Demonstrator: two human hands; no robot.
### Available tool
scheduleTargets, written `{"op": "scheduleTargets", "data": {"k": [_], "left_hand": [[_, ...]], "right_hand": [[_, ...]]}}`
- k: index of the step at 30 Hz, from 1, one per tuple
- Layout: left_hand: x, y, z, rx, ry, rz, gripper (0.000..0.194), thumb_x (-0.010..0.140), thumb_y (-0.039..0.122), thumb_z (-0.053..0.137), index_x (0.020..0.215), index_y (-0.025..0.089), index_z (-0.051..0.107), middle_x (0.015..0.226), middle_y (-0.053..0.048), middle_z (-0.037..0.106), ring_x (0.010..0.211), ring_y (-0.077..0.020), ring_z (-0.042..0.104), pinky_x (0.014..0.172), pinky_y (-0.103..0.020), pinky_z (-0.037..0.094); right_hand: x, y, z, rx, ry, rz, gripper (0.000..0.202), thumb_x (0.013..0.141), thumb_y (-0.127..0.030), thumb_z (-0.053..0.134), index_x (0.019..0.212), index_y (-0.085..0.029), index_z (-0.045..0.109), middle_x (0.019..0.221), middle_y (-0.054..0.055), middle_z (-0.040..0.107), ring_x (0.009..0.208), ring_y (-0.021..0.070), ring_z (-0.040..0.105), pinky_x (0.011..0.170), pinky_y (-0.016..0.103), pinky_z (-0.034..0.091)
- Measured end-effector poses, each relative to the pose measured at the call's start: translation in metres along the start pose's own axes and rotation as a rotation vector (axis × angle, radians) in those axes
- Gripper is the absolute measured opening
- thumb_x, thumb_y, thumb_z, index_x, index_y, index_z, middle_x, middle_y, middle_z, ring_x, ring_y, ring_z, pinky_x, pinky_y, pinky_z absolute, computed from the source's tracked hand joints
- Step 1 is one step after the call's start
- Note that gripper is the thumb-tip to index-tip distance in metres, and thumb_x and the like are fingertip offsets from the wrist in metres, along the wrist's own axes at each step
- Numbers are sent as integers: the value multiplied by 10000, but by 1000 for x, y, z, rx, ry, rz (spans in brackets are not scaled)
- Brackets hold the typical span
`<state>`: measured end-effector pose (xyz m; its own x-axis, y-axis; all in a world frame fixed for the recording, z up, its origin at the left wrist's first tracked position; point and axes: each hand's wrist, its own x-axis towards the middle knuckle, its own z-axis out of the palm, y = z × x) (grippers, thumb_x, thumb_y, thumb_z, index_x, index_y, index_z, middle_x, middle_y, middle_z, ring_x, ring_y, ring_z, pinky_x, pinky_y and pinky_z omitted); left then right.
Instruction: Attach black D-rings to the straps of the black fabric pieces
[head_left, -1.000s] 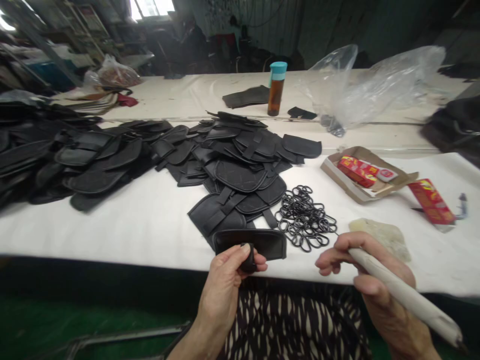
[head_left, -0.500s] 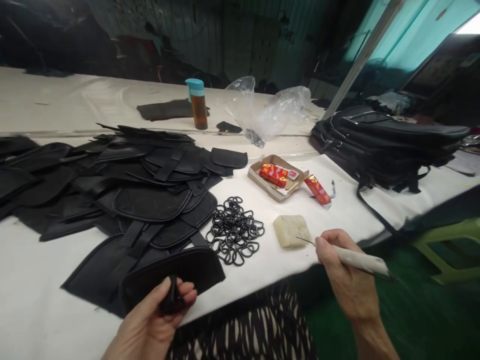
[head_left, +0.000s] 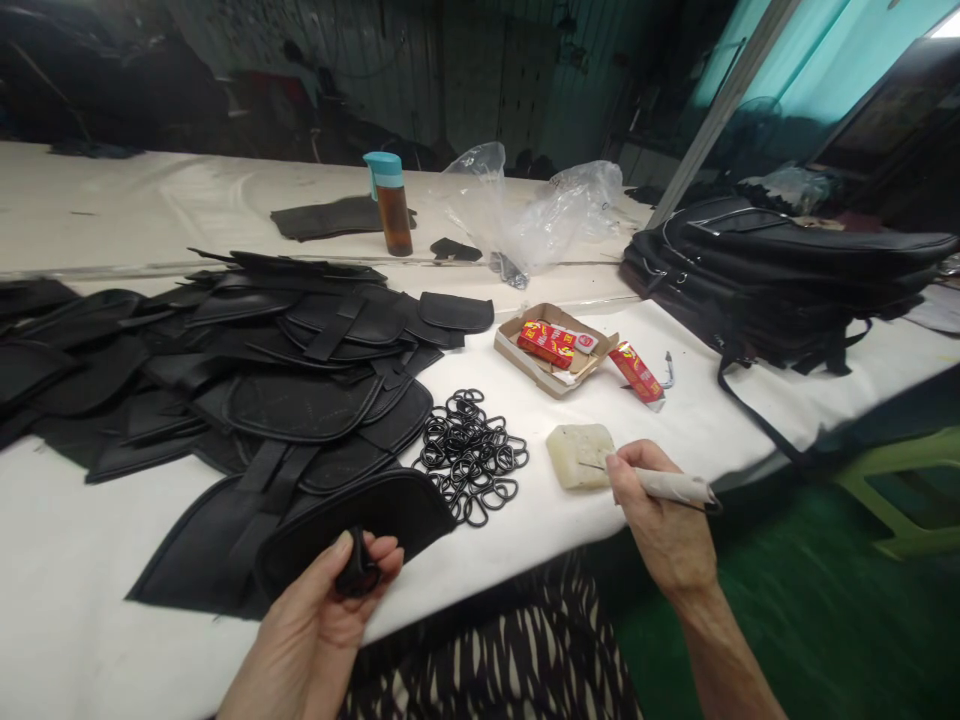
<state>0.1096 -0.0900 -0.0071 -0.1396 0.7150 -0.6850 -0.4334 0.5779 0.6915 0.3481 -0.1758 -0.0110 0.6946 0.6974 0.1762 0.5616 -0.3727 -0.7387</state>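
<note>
My left hand [head_left: 334,590] is closed on a folded black strap end [head_left: 358,568], in front of a black padded piece [head_left: 352,525]. Whether a ring sits in the fold I cannot make out. Between the fingers of my right hand [head_left: 660,510] is an awl [head_left: 667,485] with a thick pale handle and a thin metal point. That point is at a yellowish wax-like block [head_left: 581,455]; whether it touches I cannot tell. A heap of black D-rings [head_left: 472,450] lies between my hands. More black flap pieces [head_left: 300,405] are piled at the left.
Behind the block stands a small cardboard box [head_left: 536,375] with red packets, another red packet [head_left: 637,372] beside it. Farther back are a bottle [head_left: 394,215] and clear plastic bags [head_left: 555,220]. A black backpack [head_left: 780,270] lies right, above a green stool [head_left: 900,490].
My right hand has moved left with the awl, bringing its point further over the block. My left hand has shifted slightly right and up with the strap end, and the padded piece moved with it.
</note>
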Motion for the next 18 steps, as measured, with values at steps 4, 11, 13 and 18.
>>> {"op": "scheduleTargets", "data": {"k": [4,11,13,18], "left_hand": [[-1,-1,1,-6,-8,-13,278,843,74,484,610,102,634,570,-75,697,534,-150,678,561,-207,582],[1,2,-8,42,-70,-78,243,839,79,495,652,89,649,681,-127,720,634,-188,702,591,-239,591],[4,3,-11,21,-103,-111,231,840,81,499,672,84,658,726,-132,723,674,-193,704,620,-260,597],[8,1,-18,-79,-125,-159,227,836,49,492,694,69,668,773,-143,715,715,-197,697,702,-324,593]], "right_hand": [[3,2,3,-11,-12,1,295,847,-470,481,674,-231,470,508,-71,437,481,117,403,483,240,316],[6,1,6,-36,-32,-3,301,842,-469,472,666,-225,463,512,-64,452,488,125,411,499,250,318],[5,-3,4,-17,-11,-6,307,833,-469,473,651,-221,462,510,-58,455,485,126,405,493,254,314],[-6,-11,-8,38,54,49,293,813,-467,523,668,-213,509,527,-41,486,487,128,407,488,256,324]]}}
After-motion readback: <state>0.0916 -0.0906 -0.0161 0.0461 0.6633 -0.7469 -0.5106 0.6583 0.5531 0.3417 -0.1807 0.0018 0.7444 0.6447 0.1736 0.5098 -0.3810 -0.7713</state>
